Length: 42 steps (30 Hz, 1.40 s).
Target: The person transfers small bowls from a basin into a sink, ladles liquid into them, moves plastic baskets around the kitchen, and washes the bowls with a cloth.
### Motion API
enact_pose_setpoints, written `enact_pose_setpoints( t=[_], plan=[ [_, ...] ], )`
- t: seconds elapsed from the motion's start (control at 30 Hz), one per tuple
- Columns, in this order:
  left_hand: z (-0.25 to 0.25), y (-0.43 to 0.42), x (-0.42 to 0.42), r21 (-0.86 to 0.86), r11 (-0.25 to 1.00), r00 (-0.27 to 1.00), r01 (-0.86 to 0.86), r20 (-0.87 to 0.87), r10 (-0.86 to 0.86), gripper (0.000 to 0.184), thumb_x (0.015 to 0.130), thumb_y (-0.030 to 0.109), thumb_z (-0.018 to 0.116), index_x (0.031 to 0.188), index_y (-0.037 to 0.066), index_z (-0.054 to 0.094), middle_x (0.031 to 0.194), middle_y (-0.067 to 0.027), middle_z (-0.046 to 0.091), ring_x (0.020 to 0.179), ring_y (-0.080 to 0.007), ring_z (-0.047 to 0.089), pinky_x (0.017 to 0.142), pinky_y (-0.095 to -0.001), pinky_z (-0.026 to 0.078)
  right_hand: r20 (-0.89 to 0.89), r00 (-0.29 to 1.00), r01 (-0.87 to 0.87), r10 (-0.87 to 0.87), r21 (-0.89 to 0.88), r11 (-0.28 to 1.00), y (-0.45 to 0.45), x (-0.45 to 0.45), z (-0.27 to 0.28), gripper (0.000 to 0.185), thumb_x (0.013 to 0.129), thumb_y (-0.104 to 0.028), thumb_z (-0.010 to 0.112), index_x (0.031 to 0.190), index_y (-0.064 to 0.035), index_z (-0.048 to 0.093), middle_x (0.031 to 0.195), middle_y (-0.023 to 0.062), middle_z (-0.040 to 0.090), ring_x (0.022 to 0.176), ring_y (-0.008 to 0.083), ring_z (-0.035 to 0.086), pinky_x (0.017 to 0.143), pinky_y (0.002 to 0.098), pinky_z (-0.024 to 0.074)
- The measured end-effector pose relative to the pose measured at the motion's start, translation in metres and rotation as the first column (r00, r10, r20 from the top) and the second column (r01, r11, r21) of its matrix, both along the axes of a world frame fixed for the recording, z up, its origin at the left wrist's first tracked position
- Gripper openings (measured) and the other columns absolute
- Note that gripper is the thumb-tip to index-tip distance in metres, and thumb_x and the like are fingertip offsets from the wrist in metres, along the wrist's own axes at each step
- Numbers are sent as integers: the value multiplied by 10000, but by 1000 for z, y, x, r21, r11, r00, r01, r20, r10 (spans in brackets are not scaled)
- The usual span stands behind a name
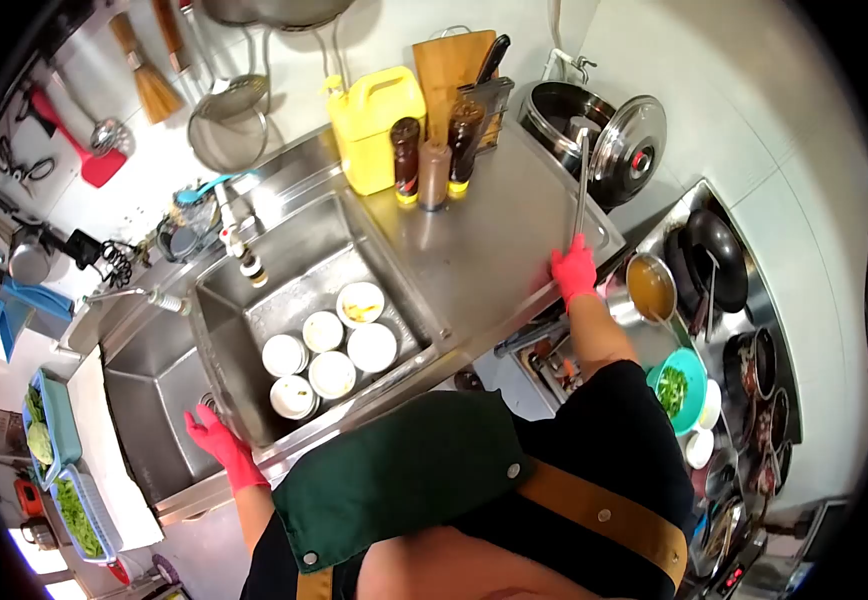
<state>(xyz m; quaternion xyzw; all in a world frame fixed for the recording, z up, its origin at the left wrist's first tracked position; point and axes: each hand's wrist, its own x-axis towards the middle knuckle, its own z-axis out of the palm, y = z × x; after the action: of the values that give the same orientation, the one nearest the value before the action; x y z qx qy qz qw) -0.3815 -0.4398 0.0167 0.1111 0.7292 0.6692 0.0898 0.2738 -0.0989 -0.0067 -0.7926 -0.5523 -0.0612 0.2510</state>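
Observation:
My right hand, in a pink glove, is closed around the long handle of a metal ladle. The ladle's upper end reaches the black pot and its steel lid. Over the front edge of the left sink basin, my left hand, also gloved in pink, has its fingers apart and holds nothing. Stacks of white bowls stand in the right sink basin, some with yellowish scraps inside.
A yellow jug, dark bottles and a cutting board stand on the steel counter. To the right are a pan of brown liquid, a teal bowl of greens and a wok. Vegetable baskets sit far left.

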Motion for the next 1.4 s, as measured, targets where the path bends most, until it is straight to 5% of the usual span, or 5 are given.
enact_pose_setpoints(
  t=[0.3,0.47,0.73,1.17,1.4],
  plan=[
    [13,121,165,-78,995,998,61,9,-61,617,986,255,575,1487,6,312,1509,-188,367,1361,-256,392,1107,-383,328,-996,-68,-14,-51,-50,999,255,85,-32,510,950,-629,379,985,-174,607,722,56,570,583,256,513,613,439,440],
    [37,153,207,-130,981,985,141,-79,-152,688,988,214,571,1524,0,196,1531,-113,365,1370,-244,382,1121,-372,324,-699,671,-505,246,-189,842,410,125,-19,230,881,-317,582,858,-102,661,748,80,658,641,230,618,503,385,434],
    [35,127,174,-182,968,984,171,-18,-178,560,986,224,578,1461,15,367,1439,-139,462,1283,-220,467,1059,-355,389,-283,-957,-134,-63,241,961,348,114,59,411,964,-226,552,1298,-3,467,611,-28,536,460,100,510,429,227,385],
    [-37,2,94,139,962,830,233,487,-271,435,1000,447,506,822,64,606,693,-42,624,569,-143,569,561,-265,481,33,-943,-261,-332,545,797,96,80,196,537,1053,-334,387,1460,11,325,672,-9,516,482,88,488,494,244,357],
    [-84,-42,55,453,890,681,-43,666,-306,505,1032,401,442,1259,-45,511,1149,-172,639,1073,-279,626,916,-335,549,143,-975,-116,-168,315,942,-72,31,259,508,1033,-224,412,1444,55,311,725,18,572,532,102,567,486,252,404]
  ],
)
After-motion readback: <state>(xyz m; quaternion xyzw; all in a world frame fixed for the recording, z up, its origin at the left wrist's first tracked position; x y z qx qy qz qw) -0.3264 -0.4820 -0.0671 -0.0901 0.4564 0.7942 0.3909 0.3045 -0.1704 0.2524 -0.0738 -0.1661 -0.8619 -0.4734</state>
